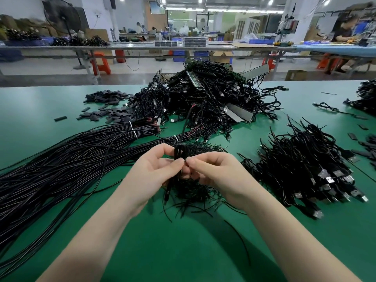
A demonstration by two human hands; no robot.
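At a green-topped work table, you hold a small coiled black cable just in front of the tall heap of tangled black USB cables. Your left hand curls thumb and fingers round the coil. Your right hand pinches a thin black wire tie at the coil's waist. A loose scatter of short black ties lies nearer you than the heap, beneath your hands. Left of the heap run long bundled black leads; right of it lie coiled cables with silver plugs.
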